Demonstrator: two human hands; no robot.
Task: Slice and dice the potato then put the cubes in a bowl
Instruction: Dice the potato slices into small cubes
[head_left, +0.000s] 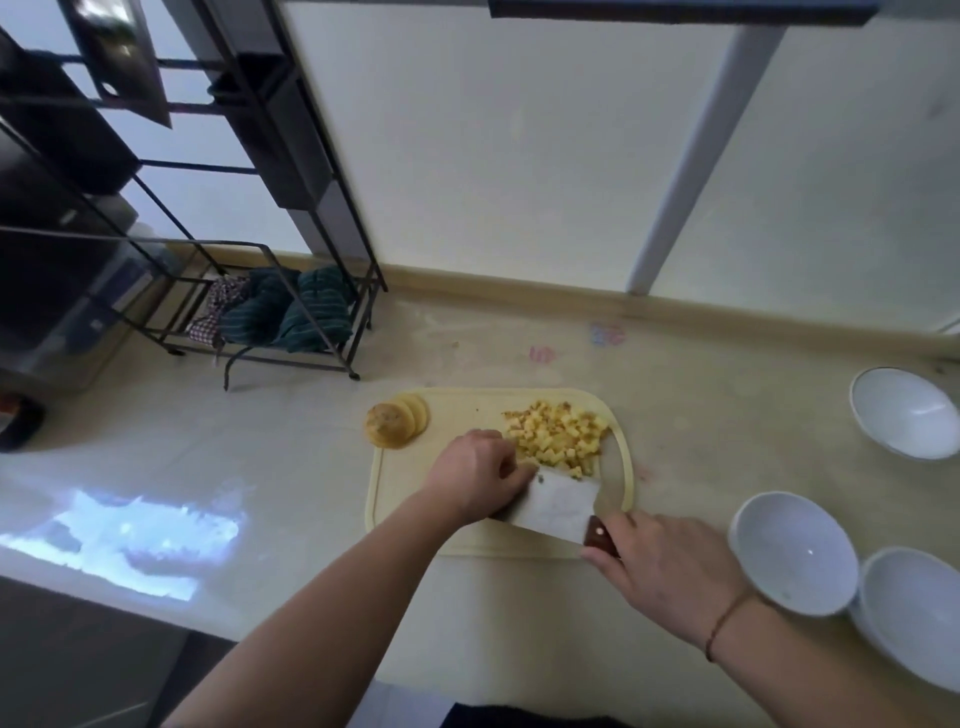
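Head view, looking down at a pale table (234, 467). Cream cutting board (410, 530) sits mid-table.

Potato status: pile of diced cubes (558, 434) on the far right part of the board. 3 uncut round slices (397, 423) overlap at the board's far left corner, partly hanging over its edge.

Right hand (660, 566) grips the cleaver (553, 506) by its dark wooden handle, fingers curled round it. Blade lies broad side up, tip toward the cubes, front edge touching the near side of the pile. Thin cord bracelet on that wrist.

Left hand (475, 480) sits at the blade's left end, fingers curled down against the board just beside the pile. Cannot tell whether it holds any potato; fingertips are hidden behind the knuckles and blade.

3 white bowls on the right of the table: far bowl (906, 413) stands alone, near bowl (795, 553) just right of the board, 3rd bowl (914, 613) touching it at the frame edge.

Back left: black metal rack (291, 218) with folded green cloths (291, 309) on its lowest shelf.
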